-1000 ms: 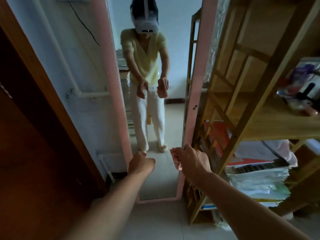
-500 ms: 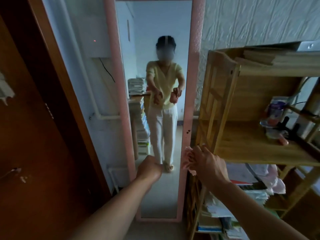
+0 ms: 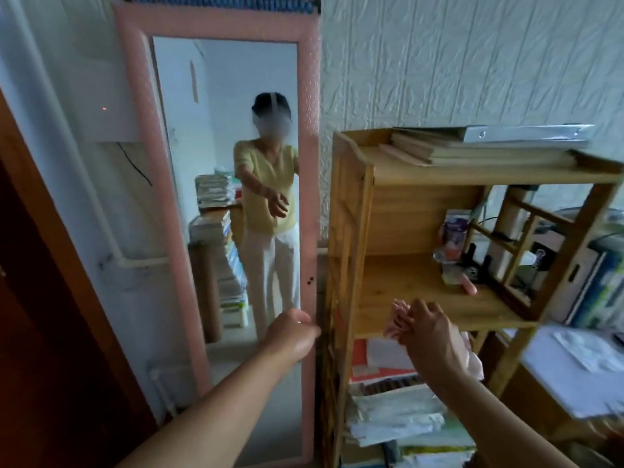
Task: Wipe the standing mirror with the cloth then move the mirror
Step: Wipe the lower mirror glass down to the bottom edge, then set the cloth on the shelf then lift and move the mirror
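A tall standing mirror (image 3: 216, 21) with a pink frame leans against the wall at left, and its glass reflects a person. My left hand (image 3: 290, 332) hovers before the lower right edge of the frame, fingers loosely curled with nothing in them. I cannot tell whether it touches the frame. My right hand (image 3: 429, 336) grips a crumpled pink cloth (image 3: 398, 317). It is to the right of the mirror, in front of the wooden shelf unit (image 3: 351, 211).
The wooden shelf unit stands tight against the mirror's right side, with books (image 3: 472, 152) on top, small bottles (image 3: 454, 231) on its middle board and paper stacks (image 3: 398, 417) below. A dark wooden door (image 3: 40, 315) is at left. White pipes (image 3: 135, 261) run behind the mirror.
My view has lifted and swung right. Both hands have shifted right: the left from mid-glass to the mirror's right frame edge, the right with the cloth off the frame and in front of the shelf.
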Available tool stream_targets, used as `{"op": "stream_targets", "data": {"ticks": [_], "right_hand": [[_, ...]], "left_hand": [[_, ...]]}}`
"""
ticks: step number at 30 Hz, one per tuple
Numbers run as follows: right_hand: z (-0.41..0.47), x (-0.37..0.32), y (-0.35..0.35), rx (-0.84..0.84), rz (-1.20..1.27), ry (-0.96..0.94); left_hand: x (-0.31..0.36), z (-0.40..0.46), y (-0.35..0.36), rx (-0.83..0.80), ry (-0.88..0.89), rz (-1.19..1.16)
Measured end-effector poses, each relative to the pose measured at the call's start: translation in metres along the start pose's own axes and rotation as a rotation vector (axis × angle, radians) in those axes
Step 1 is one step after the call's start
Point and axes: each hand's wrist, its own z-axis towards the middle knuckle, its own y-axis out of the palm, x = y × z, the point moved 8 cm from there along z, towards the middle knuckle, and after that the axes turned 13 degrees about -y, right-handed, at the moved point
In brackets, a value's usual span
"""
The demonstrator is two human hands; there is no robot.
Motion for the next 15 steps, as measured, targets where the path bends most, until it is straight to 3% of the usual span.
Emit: {"op": "stream_targets", "data": {"ticks": [9, 15], "right_hand": [[0.065, 0.009, 0.015, -0.096, 0.073, -0.056], [0.053, 0.011, 0.047, -0.319, 0.114, -0.02]], "left_hand": [[0.022, 0.02, 0.036, 0.08, -0.052, -0.017], [0.017, 0.022, 0.04, 0.113, -0.082, -0.001]]}}
